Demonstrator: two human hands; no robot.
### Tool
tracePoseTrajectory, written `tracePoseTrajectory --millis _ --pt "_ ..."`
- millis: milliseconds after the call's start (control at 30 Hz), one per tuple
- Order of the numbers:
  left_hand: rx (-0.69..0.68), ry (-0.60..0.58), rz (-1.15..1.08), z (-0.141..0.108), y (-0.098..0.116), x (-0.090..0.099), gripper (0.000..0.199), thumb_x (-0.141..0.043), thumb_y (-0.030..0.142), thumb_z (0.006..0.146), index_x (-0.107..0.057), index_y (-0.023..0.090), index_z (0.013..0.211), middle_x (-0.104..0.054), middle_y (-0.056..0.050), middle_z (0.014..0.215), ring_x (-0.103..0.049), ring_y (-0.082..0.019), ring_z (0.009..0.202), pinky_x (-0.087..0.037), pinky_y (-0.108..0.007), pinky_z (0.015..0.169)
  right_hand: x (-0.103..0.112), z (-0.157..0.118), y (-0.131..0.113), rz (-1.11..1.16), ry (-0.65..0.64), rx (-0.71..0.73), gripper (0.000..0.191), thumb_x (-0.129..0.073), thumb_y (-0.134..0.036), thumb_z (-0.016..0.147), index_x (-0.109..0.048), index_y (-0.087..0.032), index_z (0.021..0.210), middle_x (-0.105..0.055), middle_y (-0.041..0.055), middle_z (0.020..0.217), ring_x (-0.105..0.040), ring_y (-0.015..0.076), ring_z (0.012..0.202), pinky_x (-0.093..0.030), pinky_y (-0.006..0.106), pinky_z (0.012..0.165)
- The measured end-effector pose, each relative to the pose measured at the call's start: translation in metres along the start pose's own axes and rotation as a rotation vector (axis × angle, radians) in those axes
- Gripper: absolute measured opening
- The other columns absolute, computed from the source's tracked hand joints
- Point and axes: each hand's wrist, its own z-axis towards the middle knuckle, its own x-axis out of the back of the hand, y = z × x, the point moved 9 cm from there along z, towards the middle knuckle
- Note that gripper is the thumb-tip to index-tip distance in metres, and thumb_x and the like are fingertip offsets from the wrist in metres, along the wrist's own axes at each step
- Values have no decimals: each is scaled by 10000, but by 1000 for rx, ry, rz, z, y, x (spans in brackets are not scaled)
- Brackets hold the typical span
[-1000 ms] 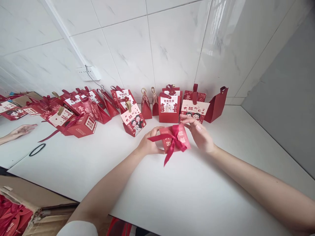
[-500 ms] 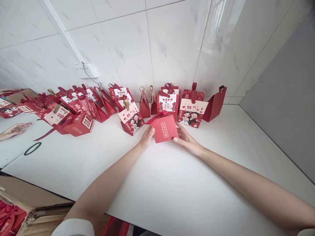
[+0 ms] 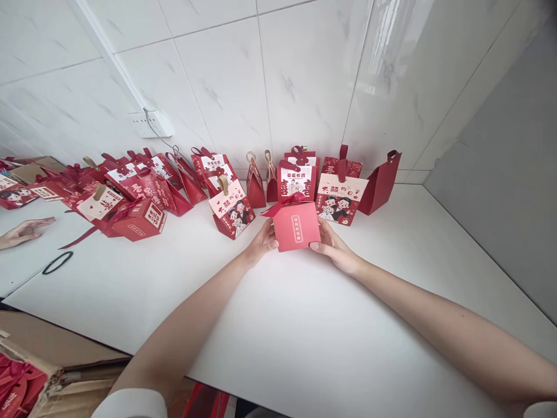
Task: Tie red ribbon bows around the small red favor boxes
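Observation:
A red gift box (image 3: 297, 226) with gold lettering on its face and a red ribbon bow (image 3: 289, 201) on top is held between both my hands over the table. My left hand (image 3: 263, 241) grips its left side, thumb at the lower front corner. On the right side, my right hand (image 3: 333, 247) holds it with the thumb along the lower edge and the fingers behind. Just behind stand a cartoon-couple box (image 3: 232, 209) on the left, a similar box (image 3: 340, 200) on the right and a white-fronted box (image 3: 297, 181) in the middle.
More red gift boxes (image 3: 139, 220) crowd the left side of the white table (image 3: 278, 325). A black ring (image 3: 57, 263) lies nearby. Another person's hand (image 3: 28, 232) rests at the far left. Below the edge, a cardboard carton (image 3: 56, 348) contains red items. A tiled wall (image 3: 217, 75) stands behind.
The red gift box has shifted slightly right and turned, its lettered face now squarer to me. My left hand has followed to the right. The other boxes stay in place.

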Motion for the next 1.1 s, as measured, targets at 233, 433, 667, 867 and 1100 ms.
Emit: tracePoseTrajectory --millis 233,433,667,867,1100 --pt "60 16 -38 1 -7 4 808 -763 509 711 -448 256 1411 -476 -120 1449 -467 -330 1299 -426 -396 991 7 1 3 -60 37 21 918 -728 -476 815 -163 -311 1520 -372 121 1461 -416 302 1317 -383 529 1084" --pt "207 191 -333 -1 -19 2 492 -691 435 813 -603 209 1242 -633 -91 1256 -630 -215 1062 -514 -314 851 15 -2 -17 -177 181 152 968 -772 -469 777 -153 -350 1512 -345 120 1449 -441 292 1278 -473 498 1000" --pt "367 275 -695 -6 -32 -24 332 -538 384 941 -632 167 1175 -694 -71 1151 -674 -137 985 -547 -237 850 12 -5 -36 -412 206 272 1038 -778 -464 757 -85 -380 1525 -205 104 1542 -381 310 1333 -537 460 918" --pt "291 291 -538 -3 -28 -22 398 -614 391 895 -561 190 1235 -651 -91 1224 -628 -177 1117 -480 -319 1003 21 -8 -45 -672 340 355 1054 -789 -464 720 -144 -307 1538 -283 124 1479 -381 335 1303 -526 496 950" --pt "-7 240 -217 -5 7 -40 1026 -842 250 644 -212 428 1434 -225 -60 1591 -475 -283 1306 -443 -463 1037 6 -15 -53 -766 234 440 1006 -779 -557 737 -206 -325 1530 -301 116 1479 -296 384 1356 -378 573 1087"
